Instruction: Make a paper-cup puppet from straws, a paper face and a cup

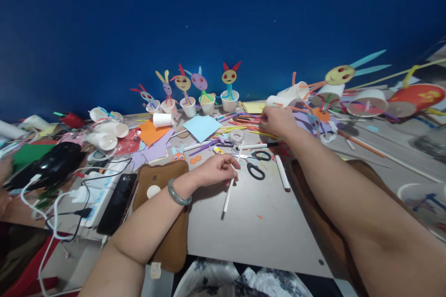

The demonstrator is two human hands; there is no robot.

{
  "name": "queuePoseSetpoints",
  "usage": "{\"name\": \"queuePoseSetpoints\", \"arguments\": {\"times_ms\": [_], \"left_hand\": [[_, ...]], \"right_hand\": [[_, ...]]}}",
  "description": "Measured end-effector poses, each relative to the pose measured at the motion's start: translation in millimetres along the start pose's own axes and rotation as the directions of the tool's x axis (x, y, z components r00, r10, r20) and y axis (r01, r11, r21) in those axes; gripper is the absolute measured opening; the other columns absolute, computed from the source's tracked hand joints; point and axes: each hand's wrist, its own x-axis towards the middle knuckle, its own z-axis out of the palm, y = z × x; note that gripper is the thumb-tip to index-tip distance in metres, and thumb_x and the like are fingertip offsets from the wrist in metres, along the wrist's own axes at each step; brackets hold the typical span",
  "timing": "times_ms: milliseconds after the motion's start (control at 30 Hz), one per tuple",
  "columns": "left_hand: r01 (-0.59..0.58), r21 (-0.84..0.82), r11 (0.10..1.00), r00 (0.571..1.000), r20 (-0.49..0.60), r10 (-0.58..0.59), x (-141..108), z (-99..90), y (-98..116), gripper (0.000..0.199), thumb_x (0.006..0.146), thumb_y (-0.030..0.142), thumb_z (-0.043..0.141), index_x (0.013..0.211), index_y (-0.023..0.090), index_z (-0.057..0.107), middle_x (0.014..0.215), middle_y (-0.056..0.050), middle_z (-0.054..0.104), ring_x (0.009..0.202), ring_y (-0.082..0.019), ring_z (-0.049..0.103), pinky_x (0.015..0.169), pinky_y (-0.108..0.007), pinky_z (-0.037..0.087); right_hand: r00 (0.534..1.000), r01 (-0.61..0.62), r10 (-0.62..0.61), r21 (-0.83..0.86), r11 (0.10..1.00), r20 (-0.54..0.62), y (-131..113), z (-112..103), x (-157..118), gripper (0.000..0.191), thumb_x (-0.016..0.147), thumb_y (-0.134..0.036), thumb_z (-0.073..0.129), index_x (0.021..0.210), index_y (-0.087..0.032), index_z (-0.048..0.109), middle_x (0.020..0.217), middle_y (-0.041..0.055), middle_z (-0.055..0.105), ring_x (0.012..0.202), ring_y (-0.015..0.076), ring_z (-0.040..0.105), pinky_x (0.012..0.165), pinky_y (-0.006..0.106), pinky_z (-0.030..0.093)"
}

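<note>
Fingers (232, 161), left hand (215, 170): pinching white stick (227, 198); right hand (279, 122): fingers mostly hidden, grip unclear.

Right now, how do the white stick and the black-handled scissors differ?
The white stick is held in the left hand; the scissors lie on the table. The white stick is straight and plain, while the scissors have two looped black handles. Both are apart from the right hand.

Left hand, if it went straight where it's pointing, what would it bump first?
Beyond the white stick at its fingers, the left hand would probably meet the black-handled scissors first, unless it passed above them; its height is unclear.
</note>
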Motion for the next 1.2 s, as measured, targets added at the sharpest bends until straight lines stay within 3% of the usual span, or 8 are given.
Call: {"name": "queuePoseSetpoints", "arguments": {"times_ms": [133,267,433,600,933,1200], "left_hand": [[0.007,0.034,0.999,1.0,0.005,-0.007,1,-1.5,-2,0.022,0.08,0.022,0.067,0.1,0.016,0.059,0.077,-0.004,0.069,0.053,-0.008,0.057,0.051,-0.02,0.039],[-0.015,0.1,0.995,0.998,0.056,0.009,4,-3.8,-7,0.026,0.082,0.025,0.067,0.106,0.016,0.06,0.075,-0.001,0.065,0.058,-0.009,0.06,0.057,-0.022,0.046],[-0.072,0.179,0.981,0.997,0.045,0.065,4,-4.6,-10,0.026,0.081,0.023,0.067,0.106,0.017,0.063,0.076,0.0,0.064,0.066,-0.011,0.061,0.063,-0.023,0.048],[-0.058,0.2,0.978,0.998,0.028,0.054,2,-2.9,-2,0.027,0.077,0.018,0.068,0.103,0.016,0.065,0.073,0.0,0.064,0.065,-0.011,0.06,0.063,-0.023,0.047],[-0.07,0.081,0.994,0.997,-0.013,0.071,0,-2.3,1,0.026,0.076,0.016,0.068,0.099,0.017,0.057,0.073,0.0,0.064,0.059,-0.009,0.06,0.057,-0.021,0.045],[-0.059,-0.068,0.996,0.997,-0.051,0.056,3,-2.6,-1,0.035,0.073,0.027,0.077,0.096,0.017,0.053,0.071,0.002,0.063,0.053,-0.008,0.059,0.049,-0.018,0.04]], "right_hand": [[0.999,0.037,-0.037,0.083,0.996,0.002,-3,-2,-2,0.03,0.089,-0.029,0.053,0.108,-0.015,0.072,0.104,0.0166,0.076,0.097,0.0325,0.067,0.078,0.037,0.042],[0.991,0.115,-0.119,0.088,0.99,0.053,-9,2,-4,0.036,0.093,-0.035,0.053,0.121,-0.016,0.068,0.102,0.0145,0.077,0.091,0.0285,0.067,0.074,0.033,0.04],[0.971,0.226,-0.232,0.089,0.97,0.061,-19,2,-6,0.039,0.096,-0.03,0.045,0.127,-0.025,0.069,0.106,0.0107,0.078,0.09,0.0257,0.068,0.074,0.032,0.039],[0.946,0.32,-0.322,0.059,0.946,0.042,-22,0,-7,0.037,0.094,-0.026,0.045,0.115,-0.019,0.075,0.109,0.0126,0.078,0.095,0.0262,0.069,0.076,0.034,0.038],[0.944,0.322,-0.326,0.066,0.944,0.055,-16,-2,-6,0.032,0.093,-0.032,0.049,0.104,-0.019,0.077,0.1,0.0126,0.078,0.092,0.028,0.069,0.078,0.036,0.038],[0.946,0.299,-0.304,0.06,0.952,0.108,-14,-6,-9,0.029,0.091,-0.026,0.049,0.102,-0.021,0.076,0.101,0.0118,0.078,0.091,0.0291,0.069,0.077,0.037,0.042]]}}
